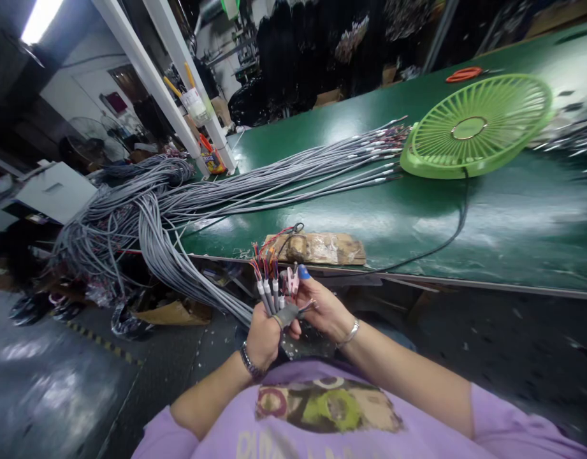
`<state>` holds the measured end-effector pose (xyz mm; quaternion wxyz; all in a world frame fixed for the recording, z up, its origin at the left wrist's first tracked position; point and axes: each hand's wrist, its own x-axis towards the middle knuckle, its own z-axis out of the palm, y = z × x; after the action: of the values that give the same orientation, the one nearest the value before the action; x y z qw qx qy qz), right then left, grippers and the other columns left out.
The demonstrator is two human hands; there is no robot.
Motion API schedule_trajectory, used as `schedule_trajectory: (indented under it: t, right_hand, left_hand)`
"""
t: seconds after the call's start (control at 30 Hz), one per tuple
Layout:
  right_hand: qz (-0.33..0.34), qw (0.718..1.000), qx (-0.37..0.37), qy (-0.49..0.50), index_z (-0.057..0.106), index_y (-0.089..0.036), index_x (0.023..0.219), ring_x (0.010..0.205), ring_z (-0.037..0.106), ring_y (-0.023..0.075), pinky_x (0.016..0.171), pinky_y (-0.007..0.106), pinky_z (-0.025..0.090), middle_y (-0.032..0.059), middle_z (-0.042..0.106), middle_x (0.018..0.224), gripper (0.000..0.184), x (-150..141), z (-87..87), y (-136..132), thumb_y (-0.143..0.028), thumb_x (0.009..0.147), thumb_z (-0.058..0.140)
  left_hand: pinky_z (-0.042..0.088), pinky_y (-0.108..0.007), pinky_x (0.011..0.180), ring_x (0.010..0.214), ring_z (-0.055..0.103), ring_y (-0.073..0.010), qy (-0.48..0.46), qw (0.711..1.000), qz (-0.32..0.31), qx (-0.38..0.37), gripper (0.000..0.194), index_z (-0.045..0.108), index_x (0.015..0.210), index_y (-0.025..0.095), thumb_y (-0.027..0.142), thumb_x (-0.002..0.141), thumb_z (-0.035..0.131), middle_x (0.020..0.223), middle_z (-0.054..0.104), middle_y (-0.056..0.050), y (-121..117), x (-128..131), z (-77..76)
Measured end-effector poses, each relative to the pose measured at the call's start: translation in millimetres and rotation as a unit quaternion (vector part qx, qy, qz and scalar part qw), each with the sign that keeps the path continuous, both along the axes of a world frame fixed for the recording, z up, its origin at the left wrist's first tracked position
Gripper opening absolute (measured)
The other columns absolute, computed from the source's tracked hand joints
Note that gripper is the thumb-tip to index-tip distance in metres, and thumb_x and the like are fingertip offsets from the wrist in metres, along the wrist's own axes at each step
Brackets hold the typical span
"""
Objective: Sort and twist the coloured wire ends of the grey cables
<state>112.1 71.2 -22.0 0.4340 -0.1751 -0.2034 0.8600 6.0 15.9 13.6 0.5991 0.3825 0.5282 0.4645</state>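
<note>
My left hand (263,336) is closed around a small bunch of grey cables (270,294), held upright with their stripped coloured wire ends pointing up. My right hand (322,307) touches the same bunch from the right, its fingers curled against the cable ends and a blue cap on one fingertip. Both hands are just in front of the near edge of the green table (379,210). A grey fingertip cover sits between the two hands.
A large bundle of grey cables (144,217) drapes from the table's left end down toward the floor and spreads across the table. A green fan grille (475,124) lies at the table's right with a black cord. A brown taped block (322,247) sits at the near edge.
</note>
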Motion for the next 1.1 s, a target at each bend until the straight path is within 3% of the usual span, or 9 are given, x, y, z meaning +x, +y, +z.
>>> schedule_trajectory:
  t: [0.2, 0.47, 0.63, 0.77, 0.97, 1.1]
  right_hand:
    - [0.039, 0.999, 0.011, 0.018, 0.057, -0.016, 0.077, 0.034, 0.058, 0.0195, 0.028, 0.029, 0.046, 0.0022, 0.066, 0.053, 0.046, -2, 2.9, -2, -0.061, 0.078, 0.062]
    - [0.058, 0.998, 0.01, 0.011, 0.057, -0.017, 0.082, 0.034, 0.057, 0.0193, 0.03, 0.03, 0.047, 0.0015, 0.066, 0.055, 0.049, -2, 6.7, -4, -0.066, 0.079, 0.055]
    - [-0.019, 0.998, -0.056, 0.003, 0.064, -0.016, 0.086, 0.052, 0.061, 0.0134, 0.047, 0.023, 0.05, 0.001, 0.066, 0.063, 0.044, 1, 6.1, -2, -0.059, 0.082, 0.059]
    - [-0.011, 0.997, -0.076, -0.011, 0.068, -0.016, 0.087, 0.058, 0.059, 0.0098, 0.052, 0.019, 0.047, 0.0026, 0.067, 0.072, 0.039, 7, 6.4, -1, -0.054, 0.084, 0.06]
    - [-0.028, 0.997, -0.045, -0.052, 0.071, -0.017, 0.081, 0.059, 0.056, 0.0092, 0.052, 0.019, 0.045, 0.0017, 0.067, 0.07, 0.019, 12, 10.4, 0, -0.035, 0.082, 0.068]
    - [-0.036, 0.998, -0.04, -0.044, 0.072, -0.016, 0.08, 0.057, 0.055, 0.0094, 0.051, 0.02, 0.044, 0.0019, 0.068, 0.069, 0.024, 10, 7.9, 1, -0.04, 0.08, 0.069]
  left_hand:
    - [0.041, -0.022, 0.039, 0.036, 0.047, -0.01, 0.002, 1.0, 0.0, -0.003, 0.039, 0.06, 0.054, 0.014, 0.048, 0.062, 0.076, 0.041, 0.055, -0.001, 3, 1, -2.5]
    - [0.04, -0.022, 0.039, 0.035, 0.046, -0.0101, -0.002, 1.0, 0.012, 0.002, 0.038, 0.059, 0.056, 0.015, 0.049, 0.06, 0.077, 0.04, 0.055, 0.0, 2, 1, 0.7]
    - [0.039, -0.022, 0.038, 0.034, 0.046, -0.0101, -0.009, 1.0, 0.024, 0.01, 0.038, 0.059, 0.057, 0.016, 0.048, 0.06, 0.078, 0.039, 0.054, 0.002, -1, 0, 5.3]
    - [0.039, -0.021, 0.04, 0.036, 0.048, -0.0094, -0.003, 0.999, 0.01, 0.032, 0.037, 0.058, 0.054, 0.016, 0.046, 0.064, 0.077, 0.04, 0.055, 0.001, -10, -4, 4.8]
    - [0.042, -0.022, 0.042, 0.038, 0.05, -0.0102, 0.01, 0.999, 0.024, 0.041, 0.037, 0.059, 0.054, 0.016, 0.046, 0.068, 0.075, 0.042, 0.058, 0.0, -19, -9, 1.1]
    - [0.042, -0.022, 0.04, 0.037, 0.049, -0.0106, 0.001, 0.998, 0.054, 0.038, 0.038, 0.058, 0.055, 0.016, 0.048, 0.064, 0.077, 0.042, 0.057, 0.001, -13, -4, 3.8]
